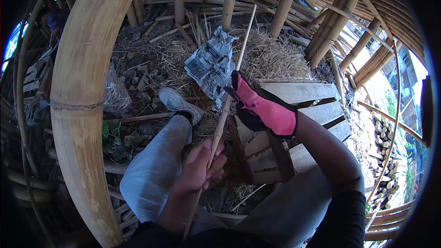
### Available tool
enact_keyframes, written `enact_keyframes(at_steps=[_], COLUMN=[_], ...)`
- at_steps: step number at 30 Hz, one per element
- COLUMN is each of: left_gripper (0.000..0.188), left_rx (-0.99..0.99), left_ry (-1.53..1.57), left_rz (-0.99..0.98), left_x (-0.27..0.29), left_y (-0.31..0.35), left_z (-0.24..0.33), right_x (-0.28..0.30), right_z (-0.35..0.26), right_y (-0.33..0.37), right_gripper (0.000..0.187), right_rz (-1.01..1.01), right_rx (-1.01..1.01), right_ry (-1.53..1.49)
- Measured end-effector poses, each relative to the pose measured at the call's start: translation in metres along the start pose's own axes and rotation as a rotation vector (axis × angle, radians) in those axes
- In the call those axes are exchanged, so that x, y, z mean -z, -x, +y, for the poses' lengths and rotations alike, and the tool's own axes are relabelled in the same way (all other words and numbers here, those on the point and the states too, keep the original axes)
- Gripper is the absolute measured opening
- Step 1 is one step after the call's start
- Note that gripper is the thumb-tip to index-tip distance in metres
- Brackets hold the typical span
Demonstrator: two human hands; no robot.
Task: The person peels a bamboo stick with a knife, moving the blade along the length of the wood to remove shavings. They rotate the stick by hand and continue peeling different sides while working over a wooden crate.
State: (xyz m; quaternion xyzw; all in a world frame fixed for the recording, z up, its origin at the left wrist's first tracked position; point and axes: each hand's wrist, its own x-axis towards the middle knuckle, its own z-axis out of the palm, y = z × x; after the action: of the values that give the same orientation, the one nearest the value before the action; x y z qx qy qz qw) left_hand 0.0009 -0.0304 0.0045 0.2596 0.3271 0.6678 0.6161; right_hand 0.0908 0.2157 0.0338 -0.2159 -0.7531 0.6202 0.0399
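Left hand (200,164) clasped round a bamboo strip (221,127), thumb uppermost, gloved right hand (271,110) clamped farther up.

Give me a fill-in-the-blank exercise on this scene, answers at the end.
The right hand wears a black and ____ fabric glove.
The bare left hand grips a long, thin tan stick ____ in the picture than the right hand.
A thick, pale bamboo pole curves along the picture's ____ side.
Missing words: pink; lower; left.
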Motion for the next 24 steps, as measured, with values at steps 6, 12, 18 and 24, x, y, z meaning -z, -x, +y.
enact_keyframes(at_steps=[6, 12, 18, 24], left_gripper=[0.039, 0.041, 0.042, 0.042], left_rx=[-0.020, -0.026, -0.052, -0.033], left_ry=[-0.013, -0.123, -0.209, -0.215], left_rz=[-0.006, 0.047, 0.044, 0.041], left_x=[0.002, -0.002, -0.006, -0.006], left_y=[-0.008, -0.005, -0.001, -0.002], left_z=[-0.006, -0.008, -0.009, -0.008], right_x=[-0.012, -0.024, -0.025, -0.020], right_z=[-0.065, -0.087, -0.091, -0.082], right_y=[0.035, 0.039, 0.037, 0.037], right_gripper=[0.049, 0.047, 0.047, 0.054], right_rz=[0.074, 0.088, -0.061, -0.092], right_rx=[0.343, 0.221, 0.027, 0.150], right_ry=[0.757, 1.342, 1.183, 0.864])
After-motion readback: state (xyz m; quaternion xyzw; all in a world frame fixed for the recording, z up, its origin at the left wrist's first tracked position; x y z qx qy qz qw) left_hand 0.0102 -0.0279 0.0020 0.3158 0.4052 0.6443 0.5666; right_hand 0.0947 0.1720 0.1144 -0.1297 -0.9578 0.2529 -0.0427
